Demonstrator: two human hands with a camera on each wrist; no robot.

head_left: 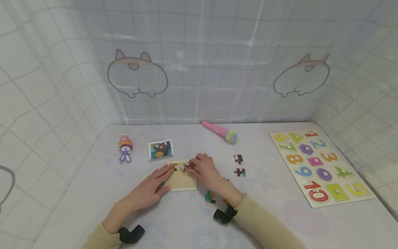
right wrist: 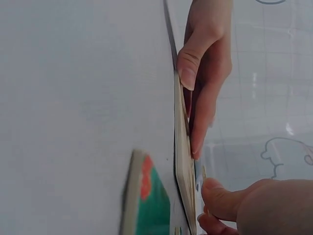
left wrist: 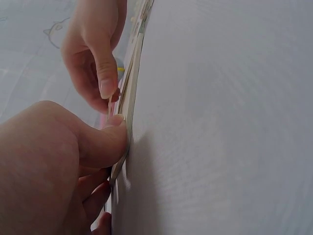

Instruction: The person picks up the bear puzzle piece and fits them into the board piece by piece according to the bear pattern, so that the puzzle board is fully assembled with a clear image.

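Note:
A shallow wooden puzzle tray (head_left: 180,185) lies on the table in front of me, with a few picture pieces along its far edge. My left hand (head_left: 152,188) rests at the tray's left side, fingers stretched over the far left corner and thumb at the rim. Between thumb and fingertips, my right hand (head_left: 203,171) pinches a brown puzzle piece (head_left: 187,167) over the tray's far right part. From the right wrist, that piece (right wrist: 204,172) shows edge-on, tilted above the tray rim (right wrist: 178,147).
Loose puzzle pieces (head_left: 239,172) lie right of the tray, and a green one (head_left: 209,198) sits near my right wrist. Behind are a bear picture card (head_left: 160,149), a pink toy microphone (head_left: 219,130) and a small purple doll (head_left: 125,149). A number board (head_left: 320,166) lies far right.

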